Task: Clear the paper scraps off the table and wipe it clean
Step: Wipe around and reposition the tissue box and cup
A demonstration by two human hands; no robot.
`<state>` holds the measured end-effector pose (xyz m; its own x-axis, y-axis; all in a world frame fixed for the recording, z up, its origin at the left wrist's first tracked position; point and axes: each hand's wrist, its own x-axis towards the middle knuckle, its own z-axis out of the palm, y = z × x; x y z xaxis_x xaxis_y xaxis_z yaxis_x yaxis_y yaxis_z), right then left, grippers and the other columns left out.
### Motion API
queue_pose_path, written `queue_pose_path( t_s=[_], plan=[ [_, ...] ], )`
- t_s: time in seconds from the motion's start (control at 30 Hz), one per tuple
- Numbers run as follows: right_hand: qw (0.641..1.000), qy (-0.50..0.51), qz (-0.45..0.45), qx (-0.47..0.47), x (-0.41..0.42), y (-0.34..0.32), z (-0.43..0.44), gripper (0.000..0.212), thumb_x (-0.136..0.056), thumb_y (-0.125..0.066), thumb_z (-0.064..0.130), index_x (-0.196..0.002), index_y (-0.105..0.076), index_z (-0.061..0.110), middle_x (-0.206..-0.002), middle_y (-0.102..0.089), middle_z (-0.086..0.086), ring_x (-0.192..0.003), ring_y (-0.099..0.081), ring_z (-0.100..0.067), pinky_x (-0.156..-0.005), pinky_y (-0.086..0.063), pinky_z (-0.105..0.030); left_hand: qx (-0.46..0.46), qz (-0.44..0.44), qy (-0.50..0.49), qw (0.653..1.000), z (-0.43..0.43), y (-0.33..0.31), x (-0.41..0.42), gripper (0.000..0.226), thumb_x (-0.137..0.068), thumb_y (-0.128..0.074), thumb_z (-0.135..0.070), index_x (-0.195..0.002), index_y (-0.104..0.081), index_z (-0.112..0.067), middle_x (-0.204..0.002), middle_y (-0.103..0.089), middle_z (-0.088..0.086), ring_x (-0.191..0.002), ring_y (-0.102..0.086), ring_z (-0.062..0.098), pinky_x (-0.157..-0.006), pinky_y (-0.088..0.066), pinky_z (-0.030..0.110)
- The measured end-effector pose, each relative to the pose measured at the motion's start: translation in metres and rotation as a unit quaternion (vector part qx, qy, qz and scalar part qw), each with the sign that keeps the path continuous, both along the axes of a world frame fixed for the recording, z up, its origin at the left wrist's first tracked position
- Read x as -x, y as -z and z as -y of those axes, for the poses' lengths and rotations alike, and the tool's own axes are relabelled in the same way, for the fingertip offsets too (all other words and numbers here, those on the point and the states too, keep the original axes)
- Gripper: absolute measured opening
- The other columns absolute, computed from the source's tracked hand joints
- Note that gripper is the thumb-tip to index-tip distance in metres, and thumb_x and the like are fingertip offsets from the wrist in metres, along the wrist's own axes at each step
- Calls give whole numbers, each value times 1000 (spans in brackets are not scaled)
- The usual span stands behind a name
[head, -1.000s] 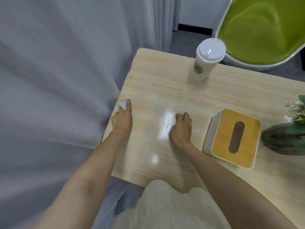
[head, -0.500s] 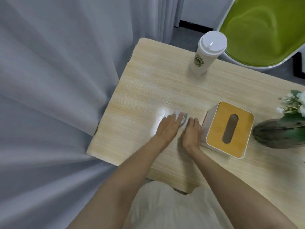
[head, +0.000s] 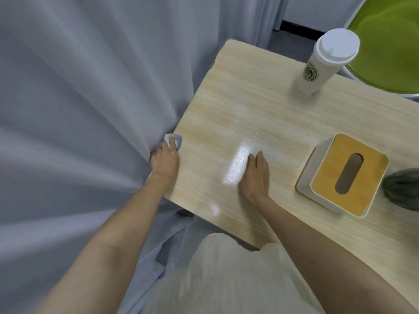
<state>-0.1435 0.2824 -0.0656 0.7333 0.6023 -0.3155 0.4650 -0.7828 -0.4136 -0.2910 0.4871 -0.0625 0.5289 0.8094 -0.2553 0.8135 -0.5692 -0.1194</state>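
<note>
Left hand (head: 164, 160) sits at the left edge of the wooden surface (head: 249, 114), pressed against the grey curtain (head: 79, 109) that hangs along that side. Its fingers (head: 172, 142) are folded down over a small white and pale-blue wad (head: 175, 139), paper or cloth, cannot tell which; the wad pokes out past the fingertips, right on the surface's edge. Motion blur around this hand.

Right hand (head: 256, 175) lies palm down, flat on the surface, near the middle, beside a bright patch of glare. Fingers straight and held together, gripping nothing.

White tissue box (head: 342, 174) with a yellow-brown top and an oval slot stands to the right of the right hand, apart from it. White lidded cup (head: 324, 62) with a round green logo stands upright at the far side. Green chair (head: 390, 46) beyond the cup, off the surface. A dark grey-green rounded thing (head: 403, 191), cut by the right border, sits just beside the tissue box.

Pale clothing (head: 226, 279) fills the lower centre.
</note>
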Motion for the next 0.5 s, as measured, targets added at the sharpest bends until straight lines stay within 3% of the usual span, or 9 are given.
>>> queue_pose_path(
  t_s=[0.1,0.17,0.23,0.27,0.33,0.4,0.47,0.5],
  plan=[
    [1000,-7,-5,-3,3,1,5,69,-84,-41,-9,-148,-18,4,-159,0,-15,-147,-1,-28,-119,-7,-35,14,-103,-63,993,16,-8,13,51,-100,-31,-6,-146,-15,9,-138,-42,25,-117,-51,33,-86,-49,41],
    [1000,2,-25,-3,5,-3,10,66,-84,-42,-10,-146,-23,5,-159,-1,-14,-147,-2,-27,-119,-12,-36,41,-175,-80,980,30,-18,16,48,-100,-34,-5,-144,-22,9,-146,-34,25,-126,-46,30,-91,-48,38],
    [998,15,-54,-16,5,-8,16,58,-85,-40,-8,-141,-30,5,-158,-8,-13,-146,-7,-28,-118,-20,-38,51,-166,-87,981,51,-34,13,46,-97,-39,-4,-142,-31,4,-144,-38,23,-123,-51,30,-90,-47,37],
    [997,24,-73,-33,4,-11,20,52,-86,-39,-6,-137,-35,4,-155,-16,-14,-144,-12,-29,-114,-26,-39,55,-108,-83,989,66,-38,10,45,-96,-41,-4,-140,-33,0,-139,-44,22,-116,-55,32,-86,-47,38],
    [986,60,-130,-87,4,-18,30,42,-92,-39,5,-134,-42,5,-146,-33,-10,-137,-25,-28,-105,-33,-37,138,106,-81,981,100,-39,-1,44,-95,-42,-6,-138,-36,-9,-131,-53,18,-108,-57,36,-80,-45,41],
    [963,111,-200,-144,6,-28,44,39,-97,-42,17,-135,-45,7,-141,-42,-8,-132,-36,-25,-106,-32,-34,312,286,-105,900,138,-36,-22,60,-94,-51,-8,-147,-27,-18,-142,-45,11,-123,-50,31,-93,-45,39],
    [931,175,-256,-195,6,-35,64,36,-97,-46,26,-128,-52,8,-131,-53,-10,-120,-49,-24,-99,-38,-30,443,353,-139,812,179,-36,-45,74,-89,-61,-6,-150,-21,-17,-148,-37,7,-131,-42,25,-104,-42,40],
    [913,208,-281,-211,4,-37,76,36,-97,-48,28,-126,-54,8,-127,-56,-10,-115,-54,-24,-95,-41,-30,482,355,-147,787,198,-36,-54,71,-87,-64,-6,-148,-28,-14,-143,-43,6,-128,-46,24,-99,-45,36]
  ],
)
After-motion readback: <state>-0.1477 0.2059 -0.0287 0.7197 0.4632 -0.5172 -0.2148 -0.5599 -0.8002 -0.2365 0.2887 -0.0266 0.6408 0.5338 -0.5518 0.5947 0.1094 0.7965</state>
